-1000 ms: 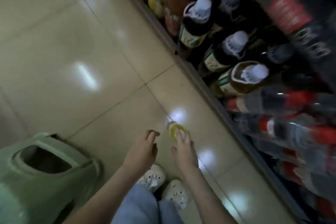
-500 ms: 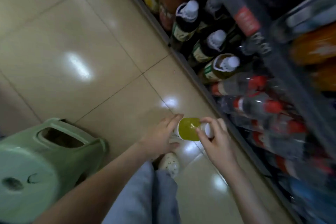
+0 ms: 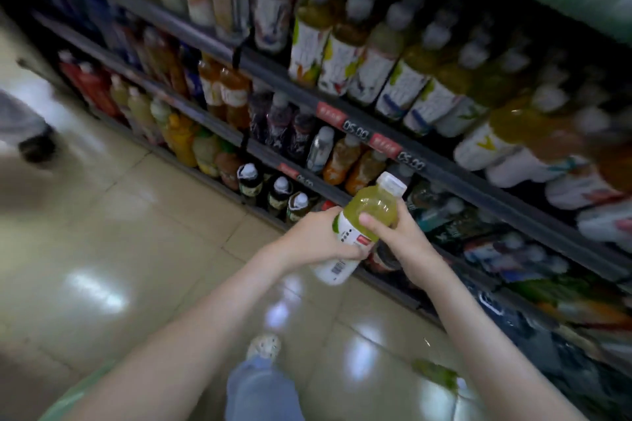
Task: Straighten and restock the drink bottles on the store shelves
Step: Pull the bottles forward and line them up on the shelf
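Both hands, left hand (image 3: 316, 243) and right hand (image 3: 398, 236), are gripping the tilted bottle (image 3: 362, 225) between them, just before the shelf (image 3: 444, 169), and it is risking bumping the packed bottles there.

Both forearms are bare — no sleeves, watch or bands show on either wrist. The left hand (image 3: 316, 239) and right hand (image 3: 398, 236) wear no gloves or rings. Below — light-blue jeans (image 3: 260, 390) and a pale perforated clog (image 3: 264, 346).
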Motion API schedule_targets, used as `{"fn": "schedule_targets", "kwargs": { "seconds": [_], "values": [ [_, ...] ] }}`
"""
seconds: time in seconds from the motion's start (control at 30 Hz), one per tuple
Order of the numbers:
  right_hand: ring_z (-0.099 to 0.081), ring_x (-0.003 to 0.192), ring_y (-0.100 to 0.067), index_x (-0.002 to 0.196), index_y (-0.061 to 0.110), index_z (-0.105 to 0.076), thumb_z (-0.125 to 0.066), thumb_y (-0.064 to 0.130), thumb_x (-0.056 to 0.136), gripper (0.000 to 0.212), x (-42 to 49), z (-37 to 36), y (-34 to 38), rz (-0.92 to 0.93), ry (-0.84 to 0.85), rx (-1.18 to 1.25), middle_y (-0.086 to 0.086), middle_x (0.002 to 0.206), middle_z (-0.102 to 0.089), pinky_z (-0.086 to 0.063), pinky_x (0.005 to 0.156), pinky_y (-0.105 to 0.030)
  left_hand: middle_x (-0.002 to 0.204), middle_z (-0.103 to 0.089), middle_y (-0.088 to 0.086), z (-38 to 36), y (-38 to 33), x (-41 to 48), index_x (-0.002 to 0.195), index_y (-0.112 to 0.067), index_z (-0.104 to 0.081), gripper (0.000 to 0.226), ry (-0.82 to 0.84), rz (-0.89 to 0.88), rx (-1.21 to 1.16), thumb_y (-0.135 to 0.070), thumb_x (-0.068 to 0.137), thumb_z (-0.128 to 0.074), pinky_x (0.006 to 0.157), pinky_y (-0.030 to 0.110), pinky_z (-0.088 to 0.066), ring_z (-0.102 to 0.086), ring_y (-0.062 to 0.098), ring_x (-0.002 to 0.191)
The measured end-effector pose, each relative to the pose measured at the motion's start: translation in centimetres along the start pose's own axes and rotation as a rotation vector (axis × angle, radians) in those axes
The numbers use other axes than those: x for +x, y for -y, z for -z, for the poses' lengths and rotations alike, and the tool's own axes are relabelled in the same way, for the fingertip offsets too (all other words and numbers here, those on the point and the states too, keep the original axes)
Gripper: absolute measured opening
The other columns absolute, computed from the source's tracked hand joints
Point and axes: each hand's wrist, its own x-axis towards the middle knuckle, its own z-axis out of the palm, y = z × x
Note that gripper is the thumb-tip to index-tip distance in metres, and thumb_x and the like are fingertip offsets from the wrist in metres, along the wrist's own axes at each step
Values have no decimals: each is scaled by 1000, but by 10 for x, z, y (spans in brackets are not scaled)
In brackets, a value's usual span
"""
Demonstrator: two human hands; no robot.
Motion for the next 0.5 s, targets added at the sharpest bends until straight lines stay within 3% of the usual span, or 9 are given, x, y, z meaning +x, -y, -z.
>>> {"fn": "schedule_targets", "kwargs": {
  "seconds": [0.13,0.27,0.33,0.4,0.5],
  "values": [
    [-65,103,-11,123,27,-46,-74,23,78,53,-48,37,22,68,11,104,3,114,-65,-52,84,-25,93,-69,-12,-2,-65,-29,96,-27,-62,35,75,-43,34,-44,70,-79,78,27,-52,-65,6,86],
    [-68,96,-12,118,25,-52,-78,43,67,60,-108,90,25,145,-87,112,2,108,-68,-54,85,-32,94,-72,-13,-41,-128,-57,95,-30,-67,22,196,-67,-97,-37,77,-77,77,22,-54,-67,1,87],
    [-69,95,-15,113,26,-55,-78,50,57,65,-137,118,22,170,-162,136,2,105,-70,-54,88,-40,99,-71,-12,-69,-157,-70,104,-30,-65,30,238,-82,-136,-40,78,-75,74,19,-52,-67,1,90],
    [-69,94,-15,107,27,-56,-81,45,62,54,-161,146,21,207,-243,160,2,102,-70,-55,87,-41,108,-68,-12,-98,-184,-77,115,-31,-57,47,220,-107,-152,-50,75,-75,84,25,-53,-65,3,97],
    [-70,90,-16,106,23,-58,-82,37,71,45,-185,188,25,243,-364,218,0,99,-71,-56,84,-42,106,-64,-9,-141,-229,-86,114,-30,-49,59,29,-143,-57,-59,69,-75,83,32,-55,-64,7,94]
  ]
}}
